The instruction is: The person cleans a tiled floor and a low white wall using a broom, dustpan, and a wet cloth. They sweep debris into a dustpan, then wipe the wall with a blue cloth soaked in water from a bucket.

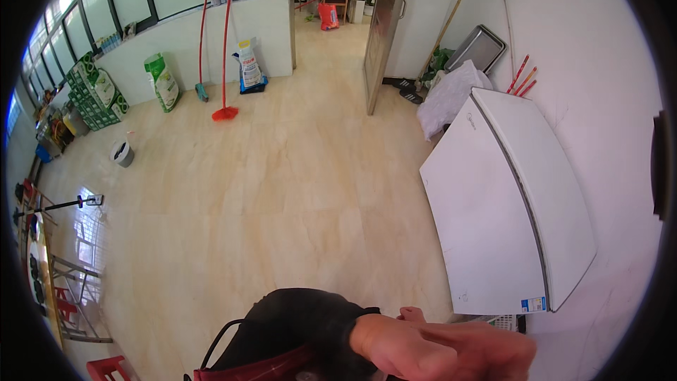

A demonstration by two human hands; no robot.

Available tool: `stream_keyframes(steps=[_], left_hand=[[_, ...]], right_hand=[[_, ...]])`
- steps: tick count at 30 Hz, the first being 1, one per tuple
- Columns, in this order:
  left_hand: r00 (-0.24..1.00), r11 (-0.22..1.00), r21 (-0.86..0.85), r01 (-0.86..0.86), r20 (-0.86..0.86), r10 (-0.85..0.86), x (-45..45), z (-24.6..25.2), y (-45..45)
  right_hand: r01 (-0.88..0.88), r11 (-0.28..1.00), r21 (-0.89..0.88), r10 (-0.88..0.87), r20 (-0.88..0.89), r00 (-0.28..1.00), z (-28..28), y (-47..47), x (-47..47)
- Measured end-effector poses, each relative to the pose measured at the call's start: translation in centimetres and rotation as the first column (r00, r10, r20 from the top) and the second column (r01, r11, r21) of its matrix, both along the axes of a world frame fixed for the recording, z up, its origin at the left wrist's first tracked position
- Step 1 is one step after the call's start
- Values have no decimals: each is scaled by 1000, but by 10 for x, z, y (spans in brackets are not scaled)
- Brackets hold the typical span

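My left hand (407, 346), coming out of a black sleeve (301, 323), reaches across the bottom of the view towards the right. Its fingers are not clear, and I see nothing held in it. Bare skin overlaps it further right, and a small part of curled fingers (411, 314) shows behind the wrist; I cannot tell whether these belong to my right hand. A dark red cloth or bag (264, 365) with a black cord (217, 341) lies against my body. Just beyond the hands stands a white Midea refrigerator or freezer (481, 211), with a plastic basket (505, 323) by its base.
Pale tiled floor (275, 185) stretches ahead to an open metal door (386, 37). A red broom (225, 111), a second long-handled tool (201, 92) and bags (164, 82) stand along the low wall. A folding table (50, 275), red stool (108, 368) and bucket (122, 154) are left.
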State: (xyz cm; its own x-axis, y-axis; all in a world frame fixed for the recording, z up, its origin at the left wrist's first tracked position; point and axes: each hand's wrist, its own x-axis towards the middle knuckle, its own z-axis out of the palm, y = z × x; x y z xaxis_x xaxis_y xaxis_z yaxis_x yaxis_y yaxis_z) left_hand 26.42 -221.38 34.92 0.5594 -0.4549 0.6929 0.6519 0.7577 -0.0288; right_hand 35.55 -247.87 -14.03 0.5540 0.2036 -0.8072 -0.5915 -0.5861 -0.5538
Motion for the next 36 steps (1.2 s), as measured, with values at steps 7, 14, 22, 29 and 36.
stream_keyframes(steps=[7,14,22,29,36], left_hand=[[1000,997,68,-25,-13,26,49,-9,65],[1000,988,156,-16,-23,20,144,3,122],[983,771,621,-141,179,35,251,23,244],[574,291,715,-635,186,797,252,-32,389],[3,-89,580,-810,156,988,212,-46,614]], right_hand=[[262,965,11,-254,-214,943,-113,-7,65],[-183,981,67,189,-101,977,-121,138,170],[-44,985,167,19,145,989,2,322,319],[-53,998,34,50,69,996,-49,376,346],[-711,198,-675,955,297,-16,-94,429,295]])
